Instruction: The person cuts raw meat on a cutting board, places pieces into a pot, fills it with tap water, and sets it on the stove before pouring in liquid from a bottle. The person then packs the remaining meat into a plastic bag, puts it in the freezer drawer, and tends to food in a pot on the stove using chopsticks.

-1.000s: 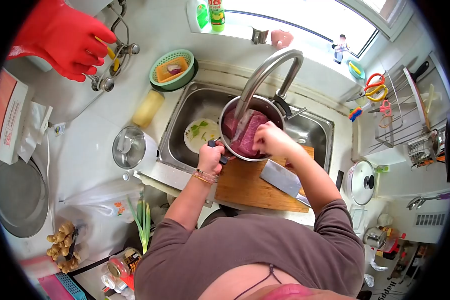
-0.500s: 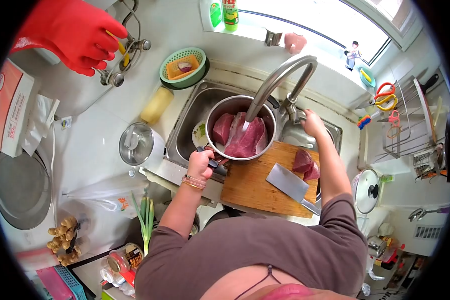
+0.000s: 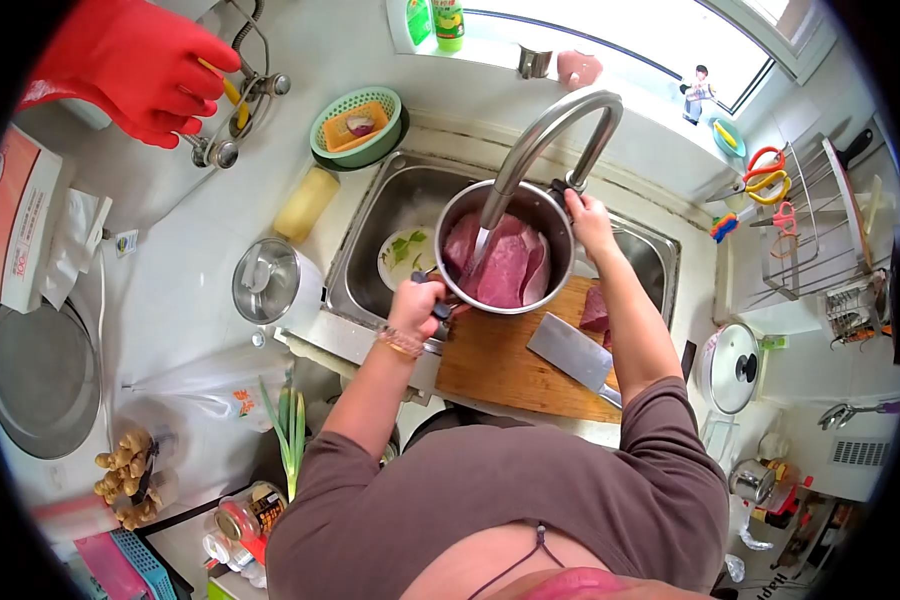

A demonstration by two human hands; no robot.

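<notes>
Two bare forearms reach forward: the left hand closes around one handle of the pot, the right hand curls at its far side, fingers partly closed. Meat lies inside, beneath the faucet.

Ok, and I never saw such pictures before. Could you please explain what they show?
No machine here: a person works bare-handed, and one head-worn camera, looking forward and down, gives every picture. The left hand grips a black handle of the round steel pot, with large raw red meat pieces inside, under a curved steel faucet. The right hand is at the pot's far side; its exact grip is unclear. On the brown wooden board lie a wide-bladed steel cleaver and more meat.
</notes>
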